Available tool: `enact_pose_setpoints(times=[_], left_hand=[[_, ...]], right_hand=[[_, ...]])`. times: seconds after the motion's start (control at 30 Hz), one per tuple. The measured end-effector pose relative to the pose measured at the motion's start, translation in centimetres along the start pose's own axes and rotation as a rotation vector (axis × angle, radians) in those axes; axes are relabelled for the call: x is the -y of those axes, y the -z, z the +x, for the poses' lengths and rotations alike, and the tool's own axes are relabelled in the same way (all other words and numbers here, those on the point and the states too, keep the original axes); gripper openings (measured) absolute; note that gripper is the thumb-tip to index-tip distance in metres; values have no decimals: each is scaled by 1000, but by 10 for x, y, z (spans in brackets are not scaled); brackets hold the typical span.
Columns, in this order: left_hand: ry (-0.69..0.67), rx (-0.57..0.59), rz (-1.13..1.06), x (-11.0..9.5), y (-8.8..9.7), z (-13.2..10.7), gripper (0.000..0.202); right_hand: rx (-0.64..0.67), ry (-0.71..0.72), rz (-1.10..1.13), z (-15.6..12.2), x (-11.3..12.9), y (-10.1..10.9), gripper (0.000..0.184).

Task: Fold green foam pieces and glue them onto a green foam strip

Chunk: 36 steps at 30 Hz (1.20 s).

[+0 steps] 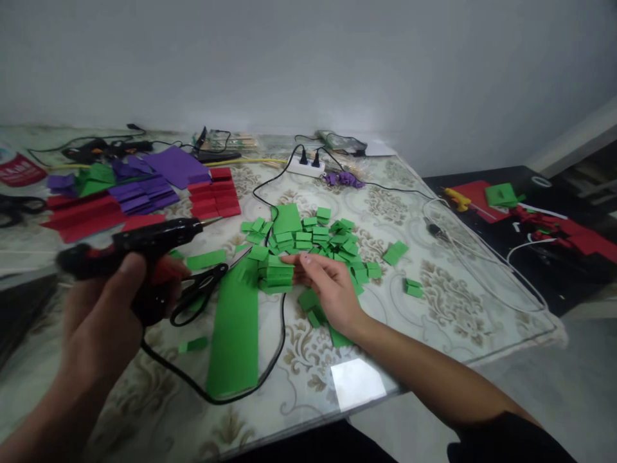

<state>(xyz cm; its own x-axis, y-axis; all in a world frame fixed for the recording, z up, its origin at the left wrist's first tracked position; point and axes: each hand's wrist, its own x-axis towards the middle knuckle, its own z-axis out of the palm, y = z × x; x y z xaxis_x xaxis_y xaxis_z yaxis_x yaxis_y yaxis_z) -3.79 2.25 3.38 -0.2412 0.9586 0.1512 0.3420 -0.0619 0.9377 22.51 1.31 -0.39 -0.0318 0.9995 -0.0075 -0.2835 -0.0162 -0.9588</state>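
My left hand (108, 308) is wrapped round the grip of a black hot glue gun (139, 247), raised above the table with its nozzle pointing right. Between the thumb and fingers of my right hand (330, 289) is a small folded green paper piece (279, 276). Many more folded green paper pieces (308, 238) lie heaped just beyond that hand. Black-handled scissors (207, 286) rest between my hands, their blades by the top of a long green paper strip (234, 341). The glue gun's black cord (277, 360) loops across the strip.
At the back stands a white power strip (306, 166) with plugs in it. Red folded paper (214, 193) and purple paper (176, 164) lie back left. On a black table (486, 241) at right are red paper pieces and a yellow-handled tool (457, 199). A white cable (463, 257) hangs over the table's right edge.
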Motion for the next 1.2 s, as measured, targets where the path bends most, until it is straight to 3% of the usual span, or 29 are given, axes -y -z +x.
enact_pose_setpoints(times=[0.07, 0.13, 0.27, 0.4, 0.63, 0.77, 0.83, 0.9, 0.97, 1.0, 1.1, 1.2], left_hand=[[176, 16, 148, 3, 1, 16, 53], [310, 126, 394, 12, 2, 31, 61], [411, 290, 524, 31, 4, 50, 63], [417, 330, 646, 36, 5, 57, 64], [350, 390, 916, 20, 6, 56, 63], [255, 362, 1082, 13, 10, 51, 57], [160, 279, 1144, 11, 11, 45, 49], [47, 162, 1128, 10, 8, 36, 40], [-67, 128, 990, 7, 1, 23, 36], [-112, 165, 865, 6, -4, 15, 36], [-181, 433, 430, 2, -23, -6, 39], [-188, 640, 218, 1, -39, -21, 33]], right_hand=[[4, -6, 14, 0, -2, 1, 36], [9, -9, 18, 0, -4, 2, 35], [-2, -16, 3, -1, -2, 1, 36], [0, -18, -14, -2, 2, -2, 33], [24, -46, -26, -4, 6, -5, 23], [58, -95, -40, -5, 5, -4, 20], [69, -101, -54, -6, 4, -4, 19], [80, -93, -68, -6, 3, -4, 17], [95, -75, -80, -6, 2, -4, 17], [105, -64, -87, -7, 1, -4, 17], [133, -29, -102, -7, -3, -6, 17], [148, -17, -110, -9, -7, -8, 19]])
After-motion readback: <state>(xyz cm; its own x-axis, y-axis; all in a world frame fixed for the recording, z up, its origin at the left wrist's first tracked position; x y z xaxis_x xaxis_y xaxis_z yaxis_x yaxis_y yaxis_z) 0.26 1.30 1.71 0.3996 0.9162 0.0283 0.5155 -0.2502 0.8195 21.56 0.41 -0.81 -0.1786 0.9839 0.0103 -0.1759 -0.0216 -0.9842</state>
